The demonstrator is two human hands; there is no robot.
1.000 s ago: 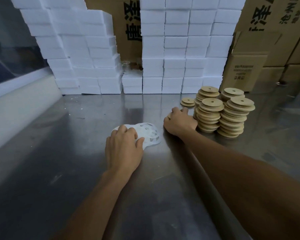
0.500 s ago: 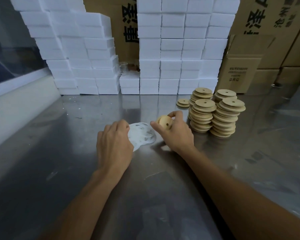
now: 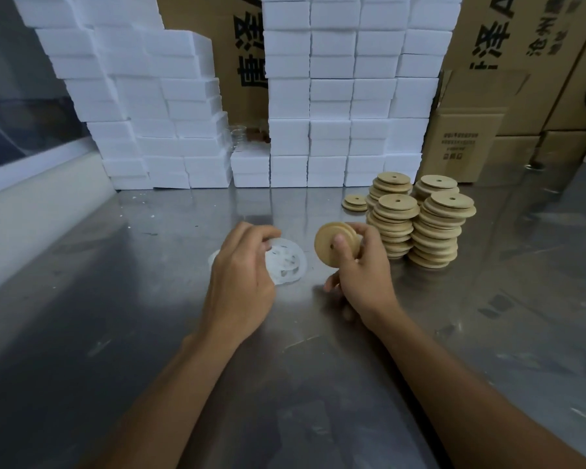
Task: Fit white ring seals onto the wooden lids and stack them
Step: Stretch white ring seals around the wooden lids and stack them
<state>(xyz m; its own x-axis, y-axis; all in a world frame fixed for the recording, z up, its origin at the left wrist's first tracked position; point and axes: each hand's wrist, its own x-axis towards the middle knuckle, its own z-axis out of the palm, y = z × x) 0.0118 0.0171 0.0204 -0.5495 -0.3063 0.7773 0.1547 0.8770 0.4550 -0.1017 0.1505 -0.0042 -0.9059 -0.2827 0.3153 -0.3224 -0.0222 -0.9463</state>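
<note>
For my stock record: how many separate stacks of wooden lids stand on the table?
5: two tall front stacks and, two behind them and, partly hidden, and one very low stack at their left.

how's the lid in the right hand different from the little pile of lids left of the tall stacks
The held lid is tilted on edge, gripped by the right hand above the table; the small pile lies flat on the steel table. The held lid is single; the pile shows a few lids stacked. The held one looks larger, being nearer the camera. Both are round, tan wood with a centre hole.
</note>
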